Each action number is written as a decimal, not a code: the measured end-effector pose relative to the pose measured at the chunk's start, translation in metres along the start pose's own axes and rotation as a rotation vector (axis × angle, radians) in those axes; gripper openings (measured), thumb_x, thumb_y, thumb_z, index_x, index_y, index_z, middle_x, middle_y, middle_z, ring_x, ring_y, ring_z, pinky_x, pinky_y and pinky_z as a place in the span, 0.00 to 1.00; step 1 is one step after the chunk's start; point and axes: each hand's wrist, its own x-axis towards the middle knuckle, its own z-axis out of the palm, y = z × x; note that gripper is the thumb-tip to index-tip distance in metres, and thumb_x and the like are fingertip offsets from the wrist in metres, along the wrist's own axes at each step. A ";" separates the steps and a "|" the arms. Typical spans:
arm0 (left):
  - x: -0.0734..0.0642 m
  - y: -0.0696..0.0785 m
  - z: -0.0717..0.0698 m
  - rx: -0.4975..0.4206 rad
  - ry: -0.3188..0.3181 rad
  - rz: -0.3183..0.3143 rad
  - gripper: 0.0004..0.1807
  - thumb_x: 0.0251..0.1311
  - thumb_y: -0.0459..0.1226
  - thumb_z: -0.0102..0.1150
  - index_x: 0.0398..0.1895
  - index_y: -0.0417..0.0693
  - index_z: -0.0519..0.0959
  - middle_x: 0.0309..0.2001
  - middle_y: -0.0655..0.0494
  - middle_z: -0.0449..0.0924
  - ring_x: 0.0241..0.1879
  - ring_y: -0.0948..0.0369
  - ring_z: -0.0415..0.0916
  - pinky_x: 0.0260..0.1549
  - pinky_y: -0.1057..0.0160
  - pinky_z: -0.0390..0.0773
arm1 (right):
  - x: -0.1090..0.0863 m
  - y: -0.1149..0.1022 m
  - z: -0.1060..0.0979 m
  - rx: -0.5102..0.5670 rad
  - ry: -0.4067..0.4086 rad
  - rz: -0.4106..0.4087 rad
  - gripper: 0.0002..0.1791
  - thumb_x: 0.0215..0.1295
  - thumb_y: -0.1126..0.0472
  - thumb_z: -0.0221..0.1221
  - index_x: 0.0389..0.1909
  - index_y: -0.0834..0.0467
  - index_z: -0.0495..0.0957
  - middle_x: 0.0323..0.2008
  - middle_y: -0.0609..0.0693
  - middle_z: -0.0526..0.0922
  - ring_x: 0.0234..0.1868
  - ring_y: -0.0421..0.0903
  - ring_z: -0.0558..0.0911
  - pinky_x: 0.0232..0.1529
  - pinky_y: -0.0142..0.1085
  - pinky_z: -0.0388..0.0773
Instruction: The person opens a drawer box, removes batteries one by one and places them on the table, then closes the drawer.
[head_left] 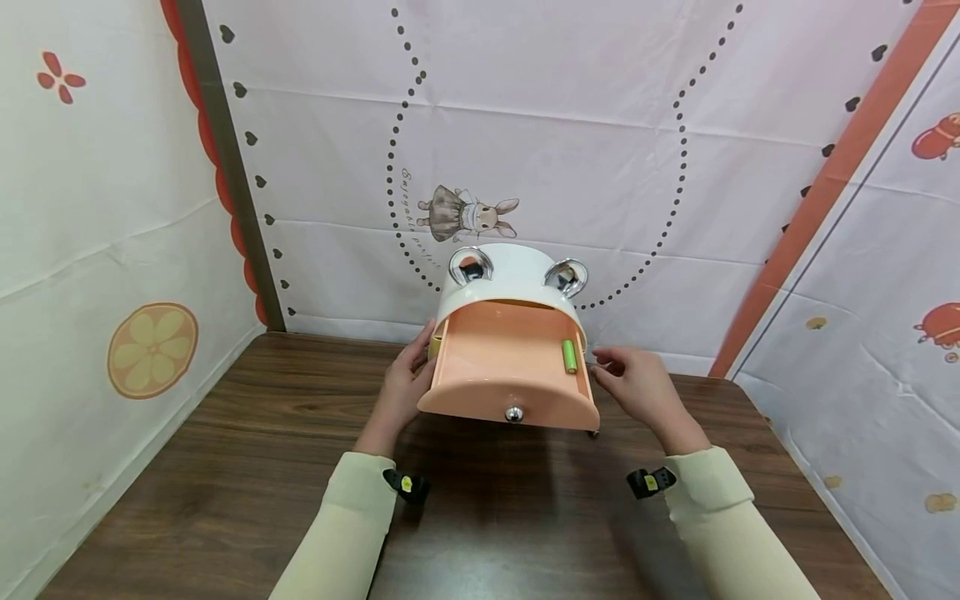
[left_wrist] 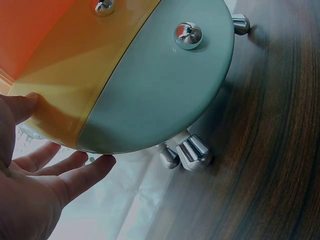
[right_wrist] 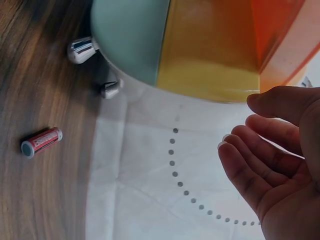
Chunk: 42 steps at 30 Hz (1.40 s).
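Drawer (head_left: 495,342) sticks out of the box (head_left: 513,265), mid-frame. Left hand (head_left: 405,385), fingers nearly straight, touches the box's left side; right hand (head_left: 641,383), loose and holding nothing, is just beside its right. Inside the drawer, just left of the right hand, the nearer one, a green battery (head_left: 569,357) lies, its long way front to back. Behind, a bunny (head_left: 468,217) is on the sheet (head_left: 322,267).

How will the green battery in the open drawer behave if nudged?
The green battery will likely roll, being a cylinder on its side. The drawer wall on the right, close by, probably limits travel that way. Its straight shape suggests stiffness.
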 end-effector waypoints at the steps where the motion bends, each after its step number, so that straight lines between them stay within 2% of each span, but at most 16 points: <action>1: 0.000 0.000 0.000 -0.001 -0.001 0.001 0.31 0.69 0.47 0.52 0.72 0.79 0.57 0.69 0.52 0.65 0.65 0.48 0.69 0.57 0.48 0.75 | 0.000 -0.001 -0.001 -0.003 0.001 -0.003 0.19 0.66 0.56 0.60 0.54 0.62 0.80 0.42 0.58 0.86 0.41 0.53 0.85 0.42 0.49 0.81; 13: 0.000 -0.003 0.000 -0.006 -0.010 0.000 0.30 0.69 0.48 0.52 0.71 0.81 0.57 0.69 0.54 0.66 0.65 0.50 0.70 0.58 0.48 0.75 | -0.002 -0.010 -0.010 0.014 -0.004 -0.045 0.21 0.65 0.57 0.61 0.57 0.59 0.78 0.52 0.60 0.81 0.46 0.56 0.83 0.43 0.49 0.83; 23: 0.001 -0.004 0.000 -0.006 -0.008 0.004 0.30 0.69 0.47 0.52 0.70 0.85 0.57 0.69 0.54 0.66 0.65 0.51 0.70 0.57 0.49 0.75 | -0.003 -0.022 -0.019 0.037 0.032 -0.076 0.21 0.64 0.58 0.62 0.57 0.58 0.78 0.54 0.60 0.80 0.47 0.57 0.82 0.41 0.48 0.83; 30: -0.014 0.041 -0.006 -0.004 -0.037 -0.033 0.31 0.71 0.39 0.50 0.76 0.60 0.56 0.71 0.44 0.62 0.66 0.45 0.67 0.60 0.47 0.72 | -0.005 -0.033 -0.024 0.057 0.038 -0.088 0.21 0.64 0.56 0.62 0.57 0.57 0.78 0.55 0.58 0.78 0.48 0.55 0.81 0.42 0.49 0.83; 31: -0.014 0.041 -0.006 0.000 -0.037 -0.031 0.31 0.71 0.39 0.50 0.76 0.59 0.56 0.71 0.44 0.62 0.66 0.45 0.67 0.60 0.48 0.73 | -0.005 -0.034 -0.025 0.060 0.040 -0.090 0.21 0.64 0.56 0.62 0.57 0.57 0.78 0.55 0.58 0.78 0.48 0.55 0.81 0.42 0.49 0.83; 34: -0.012 0.038 -0.006 0.002 -0.040 -0.027 0.31 0.71 0.38 0.49 0.76 0.58 0.56 0.71 0.43 0.61 0.67 0.45 0.66 0.59 0.47 0.73 | -0.006 -0.037 -0.026 0.069 0.041 -0.090 0.21 0.64 0.55 0.62 0.57 0.57 0.78 0.55 0.57 0.78 0.48 0.54 0.81 0.42 0.49 0.83; 39: -0.002 0.014 -0.003 -0.014 -0.028 -0.014 0.32 0.71 0.40 0.50 0.75 0.64 0.56 0.73 0.47 0.59 0.67 0.46 0.66 0.59 0.46 0.72 | -0.007 -0.042 -0.028 0.082 0.037 -0.095 0.21 0.64 0.55 0.62 0.56 0.58 0.79 0.55 0.58 0.78 0.49 0.55 0.81 0.42 0.49 0.83; 42: 0.001 0.002 -0.001 -0.017 -0.021 -0.011 0.31 0.70 0.43 0.51 0.74 0.72 0.56 0.72 0.50 0.60 0.67 0.47 0.67 0.59 0.47 0.73 | -0.007 -0.044 -0.028 0.087 0.032 -0.108 0.20 0.64 0.55 0.62 0.55 0.58 0.80 0.55 0.58 0.78 0.47 0.55 0.82 0.41 0.48 0.83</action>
